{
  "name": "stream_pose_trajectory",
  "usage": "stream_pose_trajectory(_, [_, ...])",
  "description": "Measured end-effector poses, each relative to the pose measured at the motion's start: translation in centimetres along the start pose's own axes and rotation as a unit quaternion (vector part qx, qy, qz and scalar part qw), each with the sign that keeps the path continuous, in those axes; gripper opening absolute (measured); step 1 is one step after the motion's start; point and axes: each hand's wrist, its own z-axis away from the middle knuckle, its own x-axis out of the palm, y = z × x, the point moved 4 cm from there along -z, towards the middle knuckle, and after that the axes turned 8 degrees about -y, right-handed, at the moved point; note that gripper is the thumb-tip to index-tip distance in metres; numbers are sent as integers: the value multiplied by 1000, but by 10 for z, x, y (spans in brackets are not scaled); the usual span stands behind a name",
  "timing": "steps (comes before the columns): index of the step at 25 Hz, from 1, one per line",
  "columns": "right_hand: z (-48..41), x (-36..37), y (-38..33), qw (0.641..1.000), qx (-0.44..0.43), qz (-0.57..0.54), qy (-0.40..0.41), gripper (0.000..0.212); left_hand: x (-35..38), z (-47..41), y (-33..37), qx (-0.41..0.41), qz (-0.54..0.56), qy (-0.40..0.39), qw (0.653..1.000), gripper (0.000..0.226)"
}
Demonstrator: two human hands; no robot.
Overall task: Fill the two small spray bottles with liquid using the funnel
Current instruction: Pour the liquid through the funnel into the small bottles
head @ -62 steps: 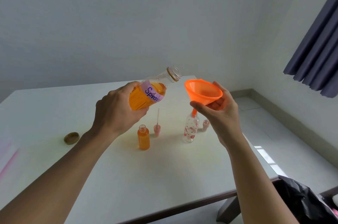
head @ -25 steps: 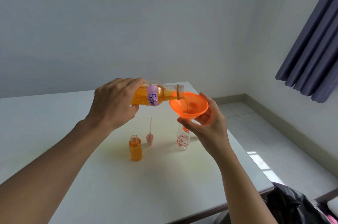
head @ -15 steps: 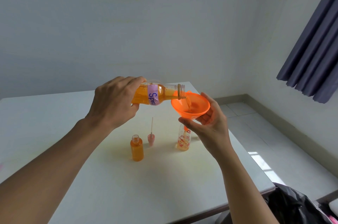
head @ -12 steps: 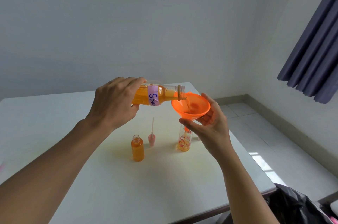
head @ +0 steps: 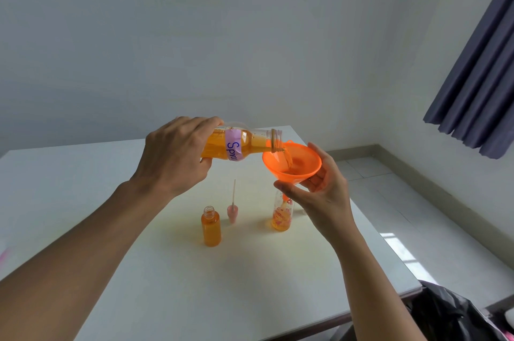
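Note:
My left hand (head: 172, 157) grips a clear bottle of orange liquid (head: 239, 144) with a purple label, tipped almost level. Its mouth pours a thin stream into the orange funnel (head: 292, 162). My right hand (head: 319, 193) holds that funnel by its cone from below. The funnel's spout sits in the neck of a flower-printed small spray bottle (head: 281, 215), which has orange liquid in its lower part. To the left stands a second small spray bottle (head: 211, 226), uncapped and full of orange liquid. Between the two lies a pink spray head (head: 232, 208) with its tube pointing up.
The white table (head: 194, 285) ends at a front edge near me and a right edge by the tiled floor. A black bag (head: 450, 315) lies at the lower right. A dark curtain (head: 484, 76) hangs at the upper right.
The big bottle tipped from slanted upward to almost level and began pouring into the funnel. The flower-printed bottle went from empty to holding orange liquid at its bottom, and the level has risen.

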Motion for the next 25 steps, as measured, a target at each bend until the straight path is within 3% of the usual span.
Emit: stream_pose_trajectory(25, [-1, 1, 0, 1000, 0, -18, 5, 99, -5, 1, -4, -6, -2, -8, 1000, 73])
